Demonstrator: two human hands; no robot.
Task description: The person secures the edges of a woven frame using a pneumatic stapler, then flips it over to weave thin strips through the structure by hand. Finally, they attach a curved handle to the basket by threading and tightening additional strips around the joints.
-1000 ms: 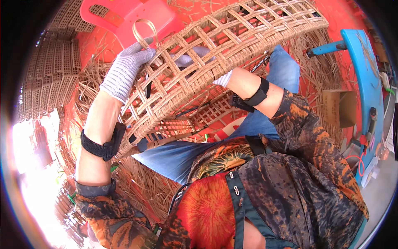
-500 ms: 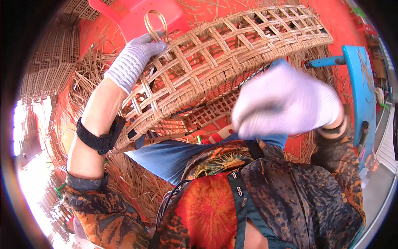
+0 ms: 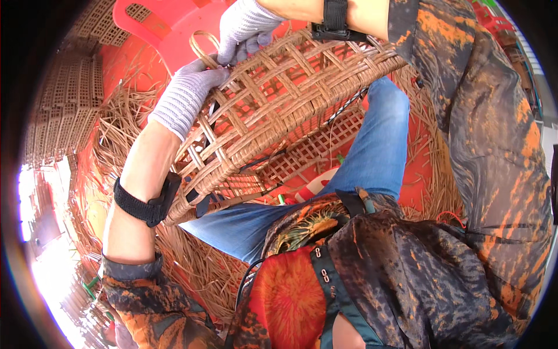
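Note:
A brown woven basket point(image 3: 273, 125) with an open lattice side and a thick wrapped rim lies tilted across my lap. My left hand point(image 3: 187, 96), in a pale grey knitted glove, is closed on the lattice at its far left edge. From beside those fingers a loop of woven strand point(image 3: 197, 42) stands up. My right hand point(image 3: 247, 29), gloved alike, reaches across the basket's far side, its fingers closed down beside my left fingertips. A tiny dark bit shows between the two hands, too small to name. What the right fingers pinch is hidden.
A red plastic chair point(image 3: 157, 23) stands beyond the basket. Loose brown strands point(image 3: 125, 119) cover the red floor on both sides. Stacked lattice panels point(image 3: 67, 110) rise at the left. My jeans-clad leg point(image 3: 383, 134) is bent on the basket's right.
My right hand has swung from near my lap on the right, up and leftward to join my left hand. The left hand keeps its hold, and the strand loop leans further left.

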